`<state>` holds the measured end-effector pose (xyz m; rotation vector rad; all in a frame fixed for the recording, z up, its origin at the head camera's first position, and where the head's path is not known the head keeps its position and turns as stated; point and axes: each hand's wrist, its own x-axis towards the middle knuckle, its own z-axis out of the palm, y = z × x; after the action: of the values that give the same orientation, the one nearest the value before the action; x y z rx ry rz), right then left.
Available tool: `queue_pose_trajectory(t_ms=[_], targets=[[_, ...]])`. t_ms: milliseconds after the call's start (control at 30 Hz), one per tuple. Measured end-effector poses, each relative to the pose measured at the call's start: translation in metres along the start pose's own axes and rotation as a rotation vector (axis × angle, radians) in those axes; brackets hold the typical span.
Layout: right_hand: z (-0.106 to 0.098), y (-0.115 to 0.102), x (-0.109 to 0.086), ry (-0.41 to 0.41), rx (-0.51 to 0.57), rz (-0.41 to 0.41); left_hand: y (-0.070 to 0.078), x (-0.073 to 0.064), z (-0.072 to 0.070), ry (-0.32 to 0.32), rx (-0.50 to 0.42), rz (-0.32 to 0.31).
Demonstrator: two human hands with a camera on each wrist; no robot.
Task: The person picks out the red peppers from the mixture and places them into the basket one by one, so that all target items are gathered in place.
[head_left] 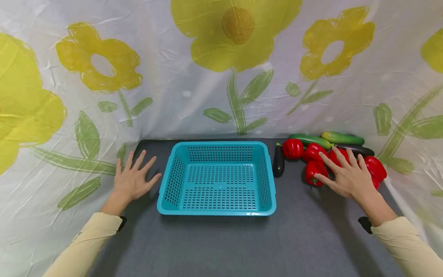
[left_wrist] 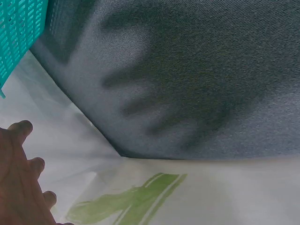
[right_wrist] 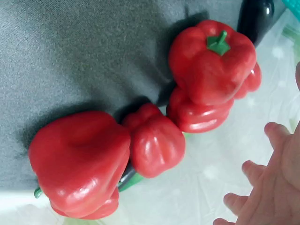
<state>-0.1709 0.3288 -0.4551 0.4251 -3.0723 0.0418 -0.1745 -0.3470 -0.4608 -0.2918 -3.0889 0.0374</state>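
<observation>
My left hand [head_left: 133, 181] is spread with straight fingers above the left edge of the dark table, beside a turquoise plastic basket [head_left: 216, 212]. It holds nothing, and its shadow falls on the cloth in the left wrist view. My right hand [head_left: 351, 177], also spread and holding nothing, hovers over a group of red bell peppers [head_left: 293, 149] at the right. In the right wrist view the fingers [right_wrist: 276, 133] hang apart from the peppers, one of which [right_wrist: 213, 63] shows its green stem. The basket stands between the hands with nothing inside.
Behind the peppers lie a green cucumber [head_left: 310, 141], a yellow-green one [head_left: 342, 138] and a dark eggplant [head_left: 358, 149]. Another eggplant [head_left: 278, 161] lies just right of the basket. A white flowered curtain [head_left: 166, 96] hangs along the table's back and sides.
</observation>
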Motion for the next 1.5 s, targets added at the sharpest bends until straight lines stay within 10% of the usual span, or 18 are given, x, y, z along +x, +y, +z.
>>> queue_pose_trajectory(t_ms=[667,1233,1500], targets=[[-0.004,-0.001,0.003,-0.082,0.100,0.022,0.000,-0.007,0.000,-0.040,-0.085,-0.016],[-0.016,0.007,-0.007,-0.049,0.623,0.011,-0.002,-0.021,0.013,0.010,-0.700,0.028],[-0.004,0.009,-0.009,0.108,0.756,0.023,0.009,-0.024,0.024,0.060,-1.061,0.104]])
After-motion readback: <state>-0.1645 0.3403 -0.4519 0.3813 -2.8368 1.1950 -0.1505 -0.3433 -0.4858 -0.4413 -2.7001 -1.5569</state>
